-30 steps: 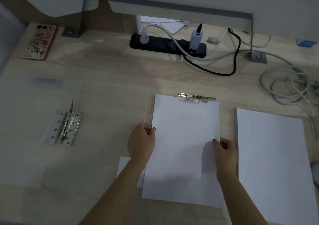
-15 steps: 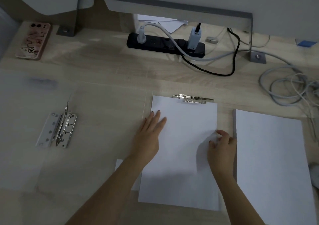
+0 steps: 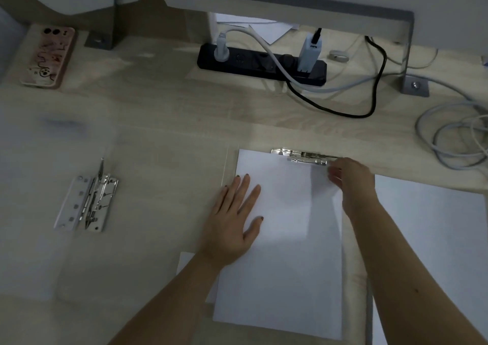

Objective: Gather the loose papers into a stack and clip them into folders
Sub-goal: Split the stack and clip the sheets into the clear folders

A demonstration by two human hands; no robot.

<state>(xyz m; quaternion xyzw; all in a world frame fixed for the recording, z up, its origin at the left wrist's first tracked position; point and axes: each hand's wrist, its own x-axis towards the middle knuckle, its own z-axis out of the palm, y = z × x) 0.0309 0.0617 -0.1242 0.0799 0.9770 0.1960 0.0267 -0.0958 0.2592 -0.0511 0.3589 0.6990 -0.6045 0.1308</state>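
Lower left, spare clip (image 3: 88, 202) lies unused; centre frame, left hand (image 3: 232, 220) open, flat on papers (image 3: 285, 239), likely pinning them square; right hand (image 3: 351, 183) at upper-centre clamp (image 3: 306, 157), fingers blurred, grip unclear, probably to clamp.

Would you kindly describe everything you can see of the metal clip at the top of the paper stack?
The metal clip is a shiny, silver, long narrow bar with a spring mechanism, lying flat across the far edge of the white paper stack on the wooden desk. The right hand reaches its right end; the left hand presses flat on the sheets.
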